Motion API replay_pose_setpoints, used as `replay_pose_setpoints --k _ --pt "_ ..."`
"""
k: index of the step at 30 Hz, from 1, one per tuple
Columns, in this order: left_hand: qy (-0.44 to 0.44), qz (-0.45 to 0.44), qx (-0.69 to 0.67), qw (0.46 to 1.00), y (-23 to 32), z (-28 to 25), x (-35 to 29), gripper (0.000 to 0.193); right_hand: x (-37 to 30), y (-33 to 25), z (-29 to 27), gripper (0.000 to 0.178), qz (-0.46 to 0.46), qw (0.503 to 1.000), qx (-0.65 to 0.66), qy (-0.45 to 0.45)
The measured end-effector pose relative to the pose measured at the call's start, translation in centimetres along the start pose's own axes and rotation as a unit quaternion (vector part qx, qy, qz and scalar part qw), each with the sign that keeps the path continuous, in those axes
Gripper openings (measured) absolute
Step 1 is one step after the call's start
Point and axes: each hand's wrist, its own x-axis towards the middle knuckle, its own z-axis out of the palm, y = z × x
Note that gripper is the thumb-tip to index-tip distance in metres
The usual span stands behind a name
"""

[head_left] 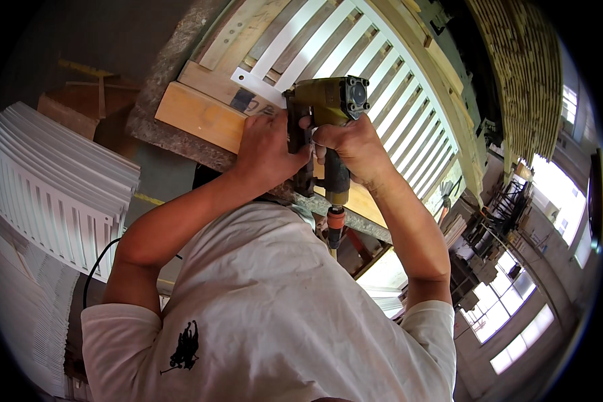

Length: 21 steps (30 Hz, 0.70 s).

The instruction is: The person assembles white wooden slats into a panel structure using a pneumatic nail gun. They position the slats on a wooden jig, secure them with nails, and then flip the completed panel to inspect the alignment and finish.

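My right hand is wrapped round the grip of a pneumatic nail gun with an olive-gold head and a black lower body. An orange-and-black air fitting hangs below its handle, close to my shirt. On the gun's left side, my left hand has its fingers curled over the near edge of the work, its thumb against the gun. What those fingers hold is hidden. Under and beyond the gun lies a white slatted panel, seated in a wooden frame with a pale near board.
A grey, worn bench edge runs along the left. Several white slatted panels are stacked at my left, near a brown cardboard box. Long wooden strips are piled at the far right. Windows and clutter lie beyond.
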Motion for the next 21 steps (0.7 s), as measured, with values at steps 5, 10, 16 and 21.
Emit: replay_pose_setpoints --k 5,10,16,21 --pt "0.000 -0.016 0.002 1.000 0.0 -0.1 0.0 0.055 0.1 -0.6 0.3 0.015 0.000 1.000 -0.021 -0.006" --pt "-0.004 -0.019 -0.007 1.000 -0.3 -0.2 0.0 0.054 0.3 -0.3 0.3 0.015 -0.024 0.999 -0.028 -0.011" --pt "-0.006 -0.026 -0.005 1.000 -0.4 0.0 0.1 0.051 -0.1 -1.2 0.8 0.014 -0.017 0.998 -0.063 -0.002" --pt "0.035 0.000 0.013 0.999 -0.7 0.4 0.1 0.047 0.2 -1.4 0.6 0.021 -0.010 0.996 -0.088 -0.017"
